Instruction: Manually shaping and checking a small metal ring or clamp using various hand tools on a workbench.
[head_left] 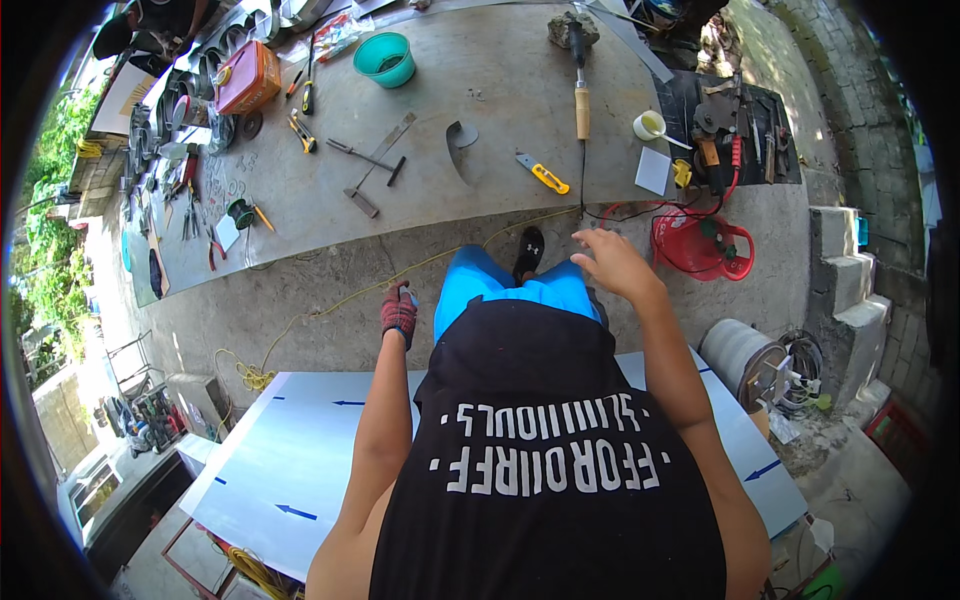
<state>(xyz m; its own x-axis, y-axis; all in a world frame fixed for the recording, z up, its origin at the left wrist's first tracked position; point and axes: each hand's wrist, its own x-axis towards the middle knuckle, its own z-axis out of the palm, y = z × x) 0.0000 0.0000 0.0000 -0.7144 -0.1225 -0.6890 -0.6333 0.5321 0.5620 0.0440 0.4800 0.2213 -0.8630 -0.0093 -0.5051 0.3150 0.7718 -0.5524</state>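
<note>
My left hand (399, 312), in a red and grey work glove, hangs beside my left thigh, short of the metal-topped table (330, 215). Its fingers are curled in, and whatever they may hold is hidden. My right hand (612, 262) is bare, fingers apart and holding nothing, just off the table's near edge by a dark cord. Closest to it on the tabletop is a yellow utility knife (548, 178). A soldering iron (582, 112) with a wooden handle rests its head on a rock (592, 30). A curved sheet-metal piece (456, 150) lies left of the knife.
T-handled metal tools (378, 165), a teal bowl (384, 62), a red container (248, 78) and a white cup (649, 126) sit on the table. An angle grinder (712, 125) lies at right, above a red bucket (675, 240). A yellow cord (400, 272) crosses the floor.
</note>
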